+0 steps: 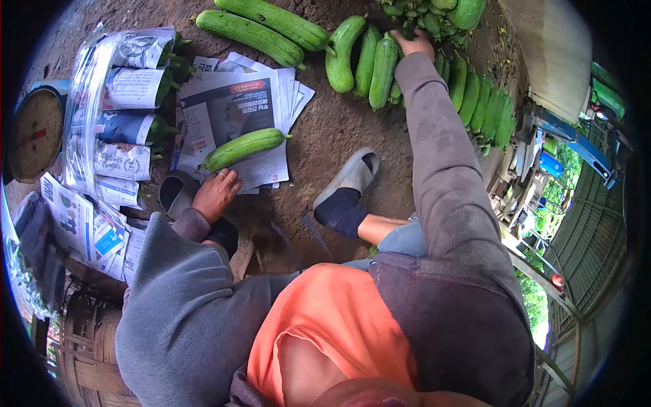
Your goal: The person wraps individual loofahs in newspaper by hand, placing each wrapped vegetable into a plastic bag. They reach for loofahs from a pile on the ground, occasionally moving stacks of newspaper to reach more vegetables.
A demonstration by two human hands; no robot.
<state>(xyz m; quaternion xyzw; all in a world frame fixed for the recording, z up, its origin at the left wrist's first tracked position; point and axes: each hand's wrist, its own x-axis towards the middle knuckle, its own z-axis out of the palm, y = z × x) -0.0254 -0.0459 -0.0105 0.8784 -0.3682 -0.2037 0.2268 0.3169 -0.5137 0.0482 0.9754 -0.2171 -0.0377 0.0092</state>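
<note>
A green ridged sponge gourd [245, 148] lies slantwise on a stack of newspaper sheets [271, 173]. My left hand [215, 195], with a ring on one finger, rests at the stack's near edge just below the gourd. Its fingers are slightly bent and apart, holding nothing that I can see. At the end of my outstretched arm, my right hand [415, 45] is closed around the stem end of a gourd in the far pile. Its fingertips are partly hidden there. Beside it lie several loose gourds [346, 54].
Gourds wrapped in newspaper [132, 88] lie in a row under clear plastic [85, 129] at left, next to a round dial scale [35, 134]. More newspapers [71, 210] sit below. Two long gourds [251, 35] lie at the back, and a row of gourds [485, 102] at right.
</note>
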